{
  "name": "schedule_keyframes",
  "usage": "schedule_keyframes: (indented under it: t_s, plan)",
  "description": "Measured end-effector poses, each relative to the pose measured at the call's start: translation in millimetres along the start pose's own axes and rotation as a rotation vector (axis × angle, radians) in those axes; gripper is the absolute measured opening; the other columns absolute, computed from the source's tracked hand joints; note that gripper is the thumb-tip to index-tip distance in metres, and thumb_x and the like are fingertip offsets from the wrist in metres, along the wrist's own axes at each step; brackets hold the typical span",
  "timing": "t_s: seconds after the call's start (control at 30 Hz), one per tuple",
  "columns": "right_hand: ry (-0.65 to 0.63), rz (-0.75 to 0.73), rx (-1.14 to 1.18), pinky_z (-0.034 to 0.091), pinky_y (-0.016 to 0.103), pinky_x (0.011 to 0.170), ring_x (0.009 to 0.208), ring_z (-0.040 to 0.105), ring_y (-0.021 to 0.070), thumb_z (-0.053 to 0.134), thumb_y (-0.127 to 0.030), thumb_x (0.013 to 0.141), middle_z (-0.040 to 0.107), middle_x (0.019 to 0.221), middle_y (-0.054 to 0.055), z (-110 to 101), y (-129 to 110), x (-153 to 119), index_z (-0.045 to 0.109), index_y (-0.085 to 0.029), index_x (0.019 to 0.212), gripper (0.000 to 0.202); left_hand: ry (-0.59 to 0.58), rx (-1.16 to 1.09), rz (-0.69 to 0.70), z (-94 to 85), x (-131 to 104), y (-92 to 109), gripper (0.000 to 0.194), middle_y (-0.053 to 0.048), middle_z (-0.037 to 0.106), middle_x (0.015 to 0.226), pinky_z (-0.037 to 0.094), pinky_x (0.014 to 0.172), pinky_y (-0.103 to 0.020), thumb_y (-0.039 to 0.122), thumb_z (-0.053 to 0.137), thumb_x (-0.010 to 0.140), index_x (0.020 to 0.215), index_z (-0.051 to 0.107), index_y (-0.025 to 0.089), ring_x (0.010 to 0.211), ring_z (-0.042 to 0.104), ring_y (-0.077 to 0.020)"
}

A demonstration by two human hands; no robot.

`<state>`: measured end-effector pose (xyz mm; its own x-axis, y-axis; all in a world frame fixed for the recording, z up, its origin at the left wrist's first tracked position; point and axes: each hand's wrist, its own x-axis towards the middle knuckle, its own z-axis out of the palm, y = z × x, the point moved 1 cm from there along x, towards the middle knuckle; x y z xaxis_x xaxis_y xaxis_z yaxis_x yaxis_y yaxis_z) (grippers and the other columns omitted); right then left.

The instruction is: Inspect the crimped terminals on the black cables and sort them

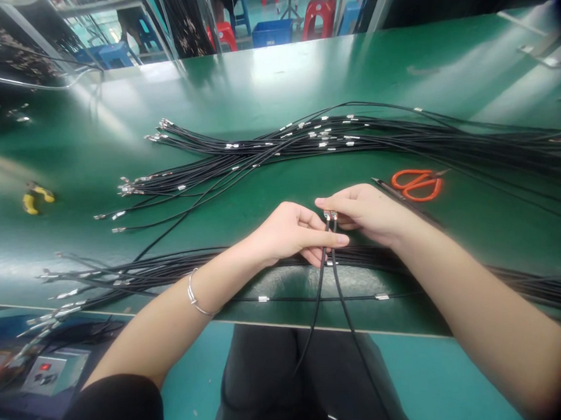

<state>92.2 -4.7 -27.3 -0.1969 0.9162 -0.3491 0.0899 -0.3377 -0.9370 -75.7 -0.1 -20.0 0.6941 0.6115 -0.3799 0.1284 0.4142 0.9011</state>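
Observation:
Two black cables (341, 295) hang down from between my hands, past the table's front edge toward my lap. My left hand (303, 234) pinches them just below their ends, thumb laid across. At the top, small metal connectors (330, 215) sit side by side. Thumb and fingers of my right hand (356, 208) close on these connectors from the right. Behind my hands lies a big bundle of black cables (258, 149) with white tags and metal ends. Another cable bundle (193, 260) runs under my wrists along the near edge.
Orange-handled scissors (416, 184) and a dark pen-like tool (393, 193) lie right of my hands. Yellow-handled pliers (37, 197) rest at the far left of the green table (272, 77). A grey box with a red switch (46, 373) is low at left. Stools (320, 14) stand beyond.

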Motion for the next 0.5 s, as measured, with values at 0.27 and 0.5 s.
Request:
schedule_keyframes:
  t_s: [0.27, 0.5]
  plan:
    - [-0.001, 0.011, 0.014, 0.009, 0.024, 0.041, 0.042, 0.017, 0.0026, 0.081, -0.053, 0.062, 0.024, 0.045, -0.008, 2.6, -3.0, -1.0, 0.041, -0.018, 0.045, 0.056, -0.004, 0.007, -0.003, 0.9, -0.6, 0.3, 0.040, -0.008, 0.067, 0.061, 0.058, 0.050, -0.023, 0.036, 0.090, 0.056, 0.064, 0.062, 0.007, 0.050, 0.065, -0.0134]
    - [0.093, -0.074, -0.021, 0.014, 0.024, 0.041, 0.041, 0.024, 0.0035, 0.082, -0.051, 0.060, 0.034, 0.042, -0.005, 0.9, -6.0, -0.3, 0.045, -0.017, 0.042, 0.054, -0.099, -0.093, 0.043, -3.9, 1.7, 1.2, 0.037, -0.010, 0.072, 0.081, 0.059, 0.054, -0.022, 0.037, 0.084, 0.067, 0.087, 0.069, 0.009, 0.058, 0.068, -0.0134]
